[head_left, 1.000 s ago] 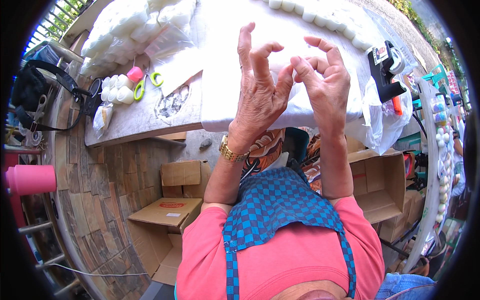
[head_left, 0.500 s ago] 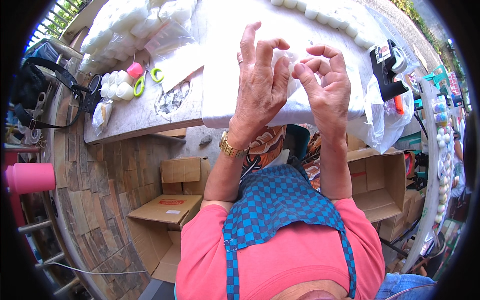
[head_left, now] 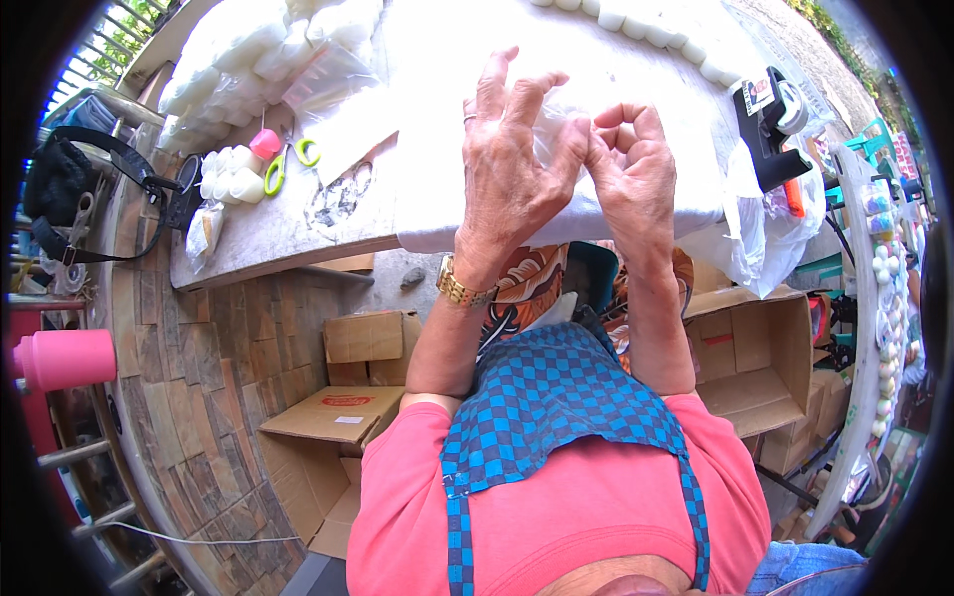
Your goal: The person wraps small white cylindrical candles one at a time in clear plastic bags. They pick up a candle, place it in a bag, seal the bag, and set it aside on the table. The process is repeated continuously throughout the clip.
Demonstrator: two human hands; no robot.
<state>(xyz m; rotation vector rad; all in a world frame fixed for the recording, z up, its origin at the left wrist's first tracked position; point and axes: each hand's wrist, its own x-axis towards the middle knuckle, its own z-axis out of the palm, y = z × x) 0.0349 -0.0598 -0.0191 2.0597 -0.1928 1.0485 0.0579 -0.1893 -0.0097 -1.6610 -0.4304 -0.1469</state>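
Over the near edge of the white-covered table, my left hand (head_left: 517,179) and my right hand (head_left: 633,179) meet thumb to thumb. Thin clear plastic (head_left: 547,124), seemingly a bag, shows between the left forefinger and thumb, washed out by the bright cloth. The left hand's other fingers rise, bent and apart. My right hand is pinched, its fingers curled toward the thumb at the plastic's edge; its fingertips are partly hidden. A gold watch (head_left: 463,285) circles my left wrist.
Bagged white rounded pieces (head_left: 224,74) pile at the far left, near green-handled scissors (head_left: 275,177) and a pink piece (head_left: 265,143). A row of white pieces (head_left: 636,25) lines the far edge. A black tape dispenser (head_left: 770,134) stands right. Open cardboard boxes (head_left: 338,409) sit below.
My right hand has moved left and closed into a pinch, bringing its thumb against the left thumb. The left hand has shifted only slightly.
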